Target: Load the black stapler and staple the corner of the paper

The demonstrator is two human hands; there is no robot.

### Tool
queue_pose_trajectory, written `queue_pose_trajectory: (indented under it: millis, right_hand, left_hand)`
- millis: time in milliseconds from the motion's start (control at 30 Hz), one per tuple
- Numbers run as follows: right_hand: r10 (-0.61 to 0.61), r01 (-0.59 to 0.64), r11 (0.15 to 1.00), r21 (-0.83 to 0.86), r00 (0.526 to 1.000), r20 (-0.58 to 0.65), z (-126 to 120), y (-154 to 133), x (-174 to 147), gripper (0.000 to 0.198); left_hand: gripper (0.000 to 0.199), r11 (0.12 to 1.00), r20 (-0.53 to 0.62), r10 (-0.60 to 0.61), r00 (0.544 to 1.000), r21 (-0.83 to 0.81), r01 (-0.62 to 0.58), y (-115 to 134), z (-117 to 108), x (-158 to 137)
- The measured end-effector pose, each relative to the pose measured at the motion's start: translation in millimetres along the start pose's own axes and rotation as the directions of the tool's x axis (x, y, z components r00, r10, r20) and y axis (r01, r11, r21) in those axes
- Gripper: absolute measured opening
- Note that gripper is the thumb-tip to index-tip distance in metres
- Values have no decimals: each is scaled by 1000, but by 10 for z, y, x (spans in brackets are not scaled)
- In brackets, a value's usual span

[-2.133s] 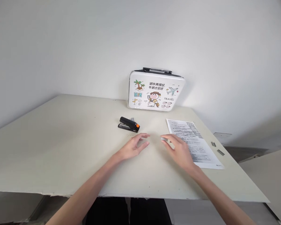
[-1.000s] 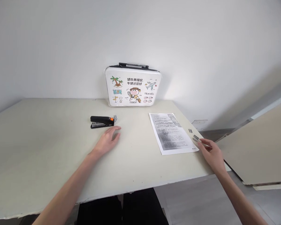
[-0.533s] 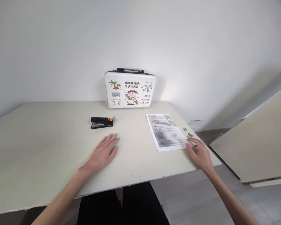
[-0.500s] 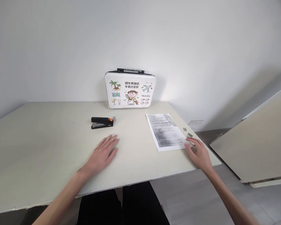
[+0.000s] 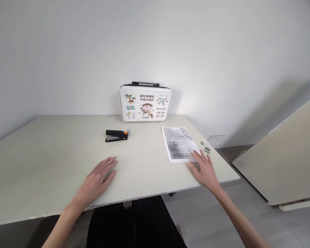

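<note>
My left hand [image 5: 96, 179] lies palm down on the pale table [image 5: 142, 155], fingers stretched out and holding nothing. Beyond it sits a black stapler [image 5: 116, 135] with an orange part, and a small grey strip of staples shows at its right end. My right hand [image 5: 204, 169] is open too, its fingertips over the lower right corner of a printed sheet of paper [image 5: 179, 146]. Just past those fingers, several small grey staple strips [image 5: 207, 150] lie close to the table's right edge.
A white case [image 5: 146, 105] with cartoon prints and a black handle stands upright against the wall [image 5: 80, 62] at the back. To the right, past the table edge, there is a pale panel-like piece of furniture [image 5: 281, 155] on the grey floor [image 5: 248, 206].
My right hand has moved left from beside the staple strips to the sheet's corner. My left hand has drawn back toward me and left, away from the stapler. The view has shifted slightly.
</note>
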State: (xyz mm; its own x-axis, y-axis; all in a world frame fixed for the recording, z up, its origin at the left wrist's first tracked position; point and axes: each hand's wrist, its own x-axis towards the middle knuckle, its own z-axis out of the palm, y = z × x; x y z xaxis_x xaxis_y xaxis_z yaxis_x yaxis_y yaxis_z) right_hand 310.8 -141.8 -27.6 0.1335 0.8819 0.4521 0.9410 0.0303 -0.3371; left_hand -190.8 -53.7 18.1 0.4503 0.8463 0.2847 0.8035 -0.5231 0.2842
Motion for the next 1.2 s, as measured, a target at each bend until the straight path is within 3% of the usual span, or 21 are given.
queue_pose_trajectory:
  millis: [200,767,1200]
  right_hand:
    - [65,-65,998,11,998,-1,60,-31,-10,62]
    - [93,-93,996,-7,995,23,69,-10,-10,61]
    - [148,-147,988,-41,988,50,81,-10,-27,63]
  left_hand:
    - [56,1000,-23,2,1000,-2,-2,6,18,7]
    - [58,999,-70,52,996,20,-50,71,-9,14]
    - [57,1000,-70,15,997,11,-14,25,63,4]
